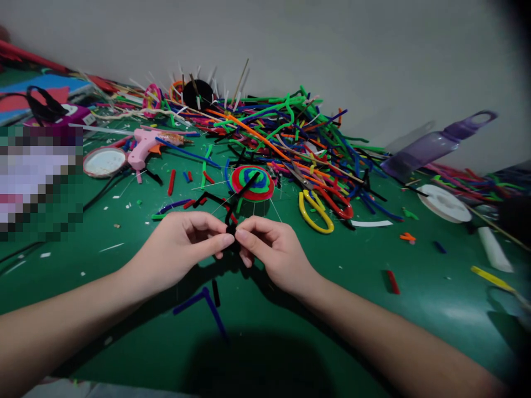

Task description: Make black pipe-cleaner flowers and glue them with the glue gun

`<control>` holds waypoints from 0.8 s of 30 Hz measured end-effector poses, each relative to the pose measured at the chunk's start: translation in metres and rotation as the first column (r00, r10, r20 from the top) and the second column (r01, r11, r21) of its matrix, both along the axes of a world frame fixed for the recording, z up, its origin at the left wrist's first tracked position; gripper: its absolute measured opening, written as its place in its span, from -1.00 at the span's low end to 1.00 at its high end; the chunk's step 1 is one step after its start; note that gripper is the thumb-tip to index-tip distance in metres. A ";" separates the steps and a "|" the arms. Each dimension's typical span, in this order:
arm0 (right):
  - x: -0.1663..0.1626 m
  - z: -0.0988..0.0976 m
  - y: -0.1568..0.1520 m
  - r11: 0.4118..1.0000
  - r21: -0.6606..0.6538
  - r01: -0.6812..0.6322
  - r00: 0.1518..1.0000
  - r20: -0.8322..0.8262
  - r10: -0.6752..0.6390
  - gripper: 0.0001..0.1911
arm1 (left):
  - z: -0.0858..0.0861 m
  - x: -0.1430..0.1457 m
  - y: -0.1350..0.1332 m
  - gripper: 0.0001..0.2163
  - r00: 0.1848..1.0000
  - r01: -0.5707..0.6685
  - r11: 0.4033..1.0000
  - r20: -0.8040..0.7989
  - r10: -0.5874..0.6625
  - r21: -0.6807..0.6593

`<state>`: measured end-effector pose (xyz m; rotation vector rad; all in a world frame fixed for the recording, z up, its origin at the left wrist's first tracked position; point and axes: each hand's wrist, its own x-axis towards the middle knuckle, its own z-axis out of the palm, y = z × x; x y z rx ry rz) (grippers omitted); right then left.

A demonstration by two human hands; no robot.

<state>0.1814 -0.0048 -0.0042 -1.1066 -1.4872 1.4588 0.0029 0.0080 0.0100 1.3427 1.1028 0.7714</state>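
My left hand [188, 240] and my right hand [271, 246] meet at the middle, thumbs and fingertips pinched on a black pipe cleaner [231, 228]. Part of it is hidden by the fingers; a black length rises from the pinch. Just beyond lies a round coil of pipe cleaners [265, 188] in red, green and blue, with a black piece across it. Whether that piece joins the one in my hands I cannot tell. Nearer to me on the green table [136, 326] rest a bent blue pipe cleaner [204, 294] and a short black piece [216, 293].
A pink glue gun [145, 146] lies at the left by a round white lid [105, 162]. Scissors with red and yellow handles [316, 213] lie before a large pile of pipe cleaners [286, 124]. At the right are a purple bottle [431, 146] and a white spool [443, 203].
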 end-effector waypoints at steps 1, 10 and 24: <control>0.000 0.000 0.000 1.000 0.009 -0.010 1.000 0.006 0.010 -0.61 | 0.001 0.000 0.000 -0.87 1.000 0.010 1.000 -0.003 -0.010 -0.006; -0.001 0.000 0.000 0.995 -0.004 0.098 0.995 -0.030 -0.098 -0.58 | -0.010 0.001 0.001 -0.77 0.978 -0.037 0.990 0.197 0.063 -0.133; 0.000 0.007 0.002 0.980 0.099 0.172 0.985 -0.017 -0.172 -0.79 | -0.002 0.002 -0.001 -0.91 0.985 -0.048 0.995 0.159 0.061 -0.086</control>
